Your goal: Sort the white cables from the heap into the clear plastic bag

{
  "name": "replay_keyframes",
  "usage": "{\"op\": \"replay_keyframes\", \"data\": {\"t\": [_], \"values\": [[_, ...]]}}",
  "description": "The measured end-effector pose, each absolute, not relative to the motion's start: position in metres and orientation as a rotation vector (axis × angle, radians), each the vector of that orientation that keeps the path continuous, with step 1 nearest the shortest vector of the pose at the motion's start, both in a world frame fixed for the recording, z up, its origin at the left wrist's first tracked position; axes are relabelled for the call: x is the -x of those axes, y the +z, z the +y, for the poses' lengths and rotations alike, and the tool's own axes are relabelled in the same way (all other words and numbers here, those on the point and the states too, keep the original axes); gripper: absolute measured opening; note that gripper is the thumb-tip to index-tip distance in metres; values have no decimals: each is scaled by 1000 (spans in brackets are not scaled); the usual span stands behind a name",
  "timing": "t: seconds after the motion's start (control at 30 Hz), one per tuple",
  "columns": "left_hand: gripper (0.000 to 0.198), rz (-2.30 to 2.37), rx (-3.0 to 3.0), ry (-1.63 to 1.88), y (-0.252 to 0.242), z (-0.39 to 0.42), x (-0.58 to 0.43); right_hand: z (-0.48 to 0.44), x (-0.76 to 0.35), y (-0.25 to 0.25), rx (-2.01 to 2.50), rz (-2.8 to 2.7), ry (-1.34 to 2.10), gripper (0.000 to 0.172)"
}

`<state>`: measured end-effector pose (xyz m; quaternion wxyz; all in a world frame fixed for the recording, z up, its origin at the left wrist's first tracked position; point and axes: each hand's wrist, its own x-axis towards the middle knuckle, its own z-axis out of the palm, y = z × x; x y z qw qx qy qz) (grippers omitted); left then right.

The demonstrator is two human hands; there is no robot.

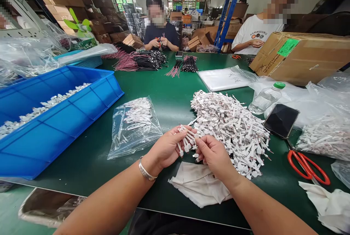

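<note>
Your left hand (166, 147), a silver bangle (148, 168) at its wrist, clenches a small bunch of white wired connectors (186, 140) just above the green tabletop (175, 89), its fingers (188, 132) curled around the strands. Your right hand (216, 158) meets it from the other side, its fingers (203, 143) pinched on the same bunch.

Directly beyond the fingers, and just touching the bunch, spreads a large heap of white connectors (229, 129). Below the fingers lies a crumpled white cloth (198, 187). To the left of the fingers sits a clear plastic bag of connectors (133, 129), and farther left a blue plastic tray (54, 118) holds more white pieces.

To the right of the fingers, a black smartphone (281, 121) lies beside red-handled scissors (307, 167), with a clear bottle with a green cap (265, 98) beyond them. Well past the fingers, bundles of red and black wires (139, 61) lie on the tabletop before a seated co-worker (161, 34), both hands raised at chest height. A second co-worker (257, 34) sits behind a large cardboard carton (300, 58).
</note>
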<state>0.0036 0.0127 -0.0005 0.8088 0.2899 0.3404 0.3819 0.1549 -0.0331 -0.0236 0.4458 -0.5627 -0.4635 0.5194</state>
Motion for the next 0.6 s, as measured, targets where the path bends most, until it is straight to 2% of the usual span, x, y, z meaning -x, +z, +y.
{"op": "replay_keyframes", "data": {"t": [0.33, 0.6], "values": [[15, 697, -588, 801, -2, 16, -1, -32, -155, -24, 1338, -1052, 1330, 41], [17, 683, -609, 772, -3, 15, -1, -32, -156, -25, 1329, -1125, 1279, 34]]}}
